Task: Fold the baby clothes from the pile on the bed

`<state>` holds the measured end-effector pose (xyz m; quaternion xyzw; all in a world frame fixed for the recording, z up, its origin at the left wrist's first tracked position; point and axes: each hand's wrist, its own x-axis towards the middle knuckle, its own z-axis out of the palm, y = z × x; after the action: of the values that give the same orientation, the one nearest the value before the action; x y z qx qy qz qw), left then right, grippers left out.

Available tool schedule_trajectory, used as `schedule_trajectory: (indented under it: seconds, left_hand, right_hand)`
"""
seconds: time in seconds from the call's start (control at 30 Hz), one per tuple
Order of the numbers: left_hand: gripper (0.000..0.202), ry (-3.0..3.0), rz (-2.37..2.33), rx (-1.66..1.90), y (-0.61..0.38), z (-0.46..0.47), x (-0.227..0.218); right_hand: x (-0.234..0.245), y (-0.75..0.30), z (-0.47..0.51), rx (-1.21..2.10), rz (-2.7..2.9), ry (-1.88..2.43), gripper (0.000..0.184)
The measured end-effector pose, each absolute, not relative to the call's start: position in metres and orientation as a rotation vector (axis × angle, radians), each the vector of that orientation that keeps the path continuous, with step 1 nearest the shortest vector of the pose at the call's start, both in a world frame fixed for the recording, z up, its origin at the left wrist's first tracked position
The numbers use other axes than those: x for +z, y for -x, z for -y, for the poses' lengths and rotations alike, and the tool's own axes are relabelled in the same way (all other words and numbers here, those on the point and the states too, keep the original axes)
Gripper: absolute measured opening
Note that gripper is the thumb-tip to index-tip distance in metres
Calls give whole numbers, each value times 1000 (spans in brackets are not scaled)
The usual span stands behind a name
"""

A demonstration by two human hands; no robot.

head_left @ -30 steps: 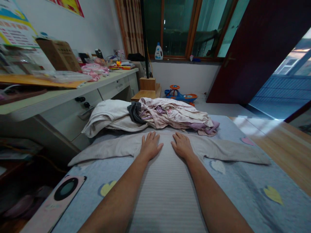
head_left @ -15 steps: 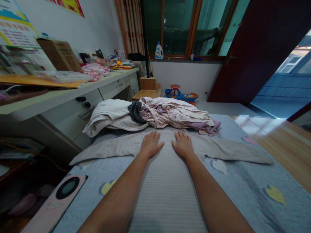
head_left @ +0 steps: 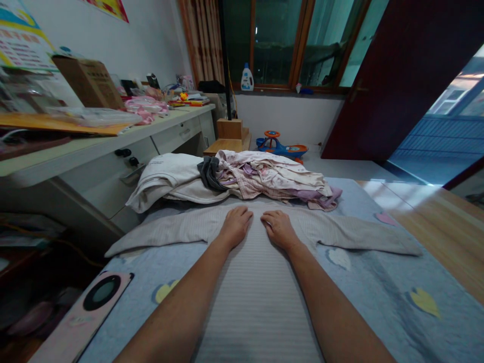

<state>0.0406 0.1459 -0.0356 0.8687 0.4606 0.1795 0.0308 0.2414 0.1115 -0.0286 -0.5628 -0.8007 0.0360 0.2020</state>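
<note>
A light grey, finely striped long-sleeved shirt [head_left: 260, 287] lies spread out on the bed, both sleeves stretched sideways. My left hand [head_left: 236, 225] rests palm down on its upper chest, near the collar, fingers slightly bent and turned inward. Opposite it, a small gap away, my right hand [head_left: 279, 228] lies on the fabric in the same manner, its fingers pointing left. Neither hand lifts any cloth. Just beyond the collar sits a heap of clothes: a white garment [head_left: 170, 176], a dark grey piece [head_left: 210, 174] and a pale pink patterned garment [head_left: 272, 174].
A light blue bed sheet [head_left: 363, 292] with leaf prints lies under the shirt. At the lower left is a pink phone-like object [head_left: 86, 307] with a black ring. A cluttered desk [head_left: 139, 136] runs along the left. Behind the bed stands a blue ride-on toy [head_left: 282, 147].
Both hands have turned inward and drawn slightly closer together. Their fingers, stretched forward and spread before, are now bent and nearer each other. The shirt lies as it did.
</note>
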Motion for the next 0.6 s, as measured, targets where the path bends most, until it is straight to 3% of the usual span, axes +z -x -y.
schedule_trajectory:
  seconds: [0.33,0.6]
  left_hand:
    - [29,-2703,-1303,564,-46,-138,-33]
    - [45,-2620,-1576,320,-47,-134,-35]
  right_hand:
    - [-35,-242,-116,82,2248,1699,37]
    - [-24,-232,-108,135,2318,1484,26]
